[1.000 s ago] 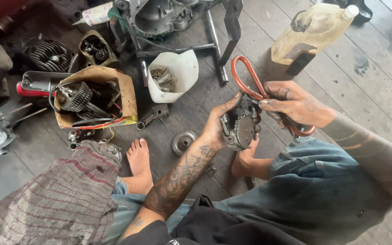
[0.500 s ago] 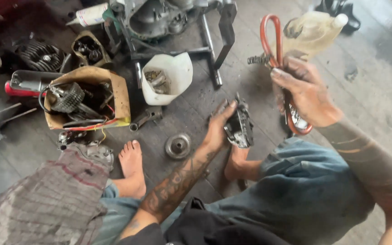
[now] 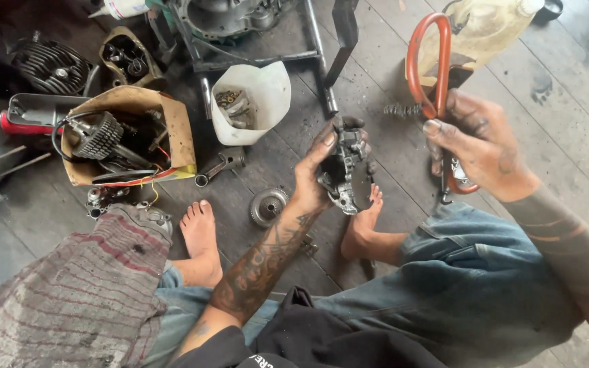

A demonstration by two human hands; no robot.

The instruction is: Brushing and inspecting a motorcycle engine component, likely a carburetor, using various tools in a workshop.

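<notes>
The left hand (image 3: 315, 174) has its fingers curled tight around a dark metal engine part (image 3: 345, 174). The thumb presses on top and the other fingers wrap the back. The part sits upright in the hand, just above the person's right foot (image 3: 363, 225).

The right hand (image 3: 478, 146) grips a tool with orange-red looped handles (image 3: 427, 61). The fingers are closed on its lower half, and one long loop sticks up above the hand. A small metal spring (image 3: 400, 109) shows just beside the loop, at its left. I cannot tell if it touches the tool.

A second ago, both hands were together, with the tool right against the part. Half a second ago, the right hand had lifted the tool up and away. Now the two hands are apart, with the tool held high on the right and the part held lower on the left. The grip of each hand looks the same as before.

Around the hands, things lie on the dark wooden floor (image 3: 567, 102). A round gear (image 3: 267, 206) lies near the left wrist, between the two bare feet. A white plastic tub (image 3: 260, 95) with small metal bits stands farther up. A torn cardboard box (image 3: 172, 129) full of parts and wires sits to the left. A yellowish plastic jug (image 3: 485, 31) stands behind the tool.
</notes>
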